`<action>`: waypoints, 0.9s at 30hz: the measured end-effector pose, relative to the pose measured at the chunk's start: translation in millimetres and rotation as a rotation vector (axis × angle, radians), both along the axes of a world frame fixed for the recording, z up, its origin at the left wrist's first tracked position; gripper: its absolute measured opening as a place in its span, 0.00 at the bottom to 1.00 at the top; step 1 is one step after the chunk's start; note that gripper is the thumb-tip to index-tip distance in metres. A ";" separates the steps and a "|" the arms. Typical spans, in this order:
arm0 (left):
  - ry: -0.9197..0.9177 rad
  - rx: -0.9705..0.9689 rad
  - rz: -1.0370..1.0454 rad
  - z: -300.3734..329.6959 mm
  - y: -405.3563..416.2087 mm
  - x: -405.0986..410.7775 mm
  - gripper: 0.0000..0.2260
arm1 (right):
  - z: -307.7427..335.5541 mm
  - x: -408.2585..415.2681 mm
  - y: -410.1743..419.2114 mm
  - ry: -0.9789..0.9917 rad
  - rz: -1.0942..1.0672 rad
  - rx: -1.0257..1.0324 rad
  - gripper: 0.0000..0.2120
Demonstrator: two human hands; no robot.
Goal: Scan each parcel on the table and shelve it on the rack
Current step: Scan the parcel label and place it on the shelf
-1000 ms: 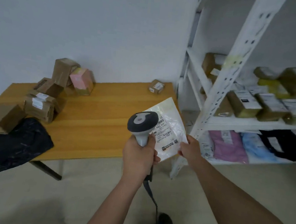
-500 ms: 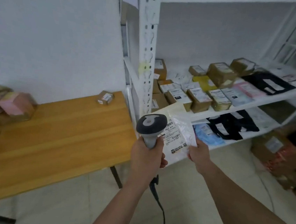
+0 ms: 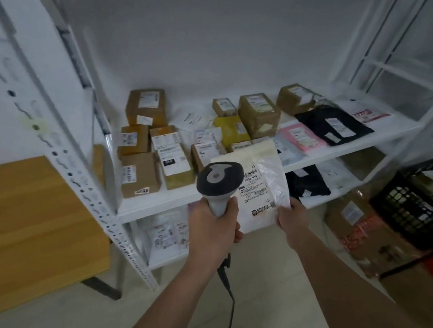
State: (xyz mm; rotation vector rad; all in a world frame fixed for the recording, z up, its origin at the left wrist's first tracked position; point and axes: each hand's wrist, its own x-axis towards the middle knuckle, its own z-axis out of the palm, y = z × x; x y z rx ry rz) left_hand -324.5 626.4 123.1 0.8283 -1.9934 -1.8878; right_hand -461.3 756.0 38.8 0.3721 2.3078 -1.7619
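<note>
My left hand [image 3: 212, 229] grips the handle of a grey barcode scanner [image 3: 217, 181], whose head points at a white plastic parcel [image 3: 262, 184]. My right hand [image 3: 291, 217] pinches that parcel by its lower right corner and holds it upright in front of the white rack [image 3: 152, 207]. The parcel's printed label faces me. The rack's middle shelf carries several brown boxes [image 3: 139, 174] and flat bags, among them a black bag [image 3: 334, 125] and a pink bag [image 3: 303, 138]. Only a corner of the wooden table [image 3: 24, 226] shows at the left.
The rack's perforated upright [image 3: 80, 176] slants between the table and the shelf. A lower shelf holds more bags [image 3: 169, 233]. At the right stand a black plastic crate [image 3: 425, 201] and a printed cardboard box [image 3: 368, 230] on the floor. The scanner's cable [image 3: 230, 304] hangs down.
My view has swung right, from the table to the rack. Both hands keep the scanner and the white parcel together, now in front of the middle shelf.
</note>
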 end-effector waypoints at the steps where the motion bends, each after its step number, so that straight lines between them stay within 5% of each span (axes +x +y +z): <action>1: 0.002 -0.009 -0.013 0.4 9.2 -12.4 0.15 | -0.1 -12.8 9.7 0.004 -0.015 -0.003 0.13; 17: -0.008 0.047 -0.223 -2.9 75.4 -213.9 0.14 | -16.6 -195.8 88.4 -0.064 -0.287 -0.058 0.16; 27: -0.001 0.046 -0.225 -9.8 139.5 -334.3 0.17 | -19.1 -314.3 155.1 -0.040 -0.331 -0.045 0.09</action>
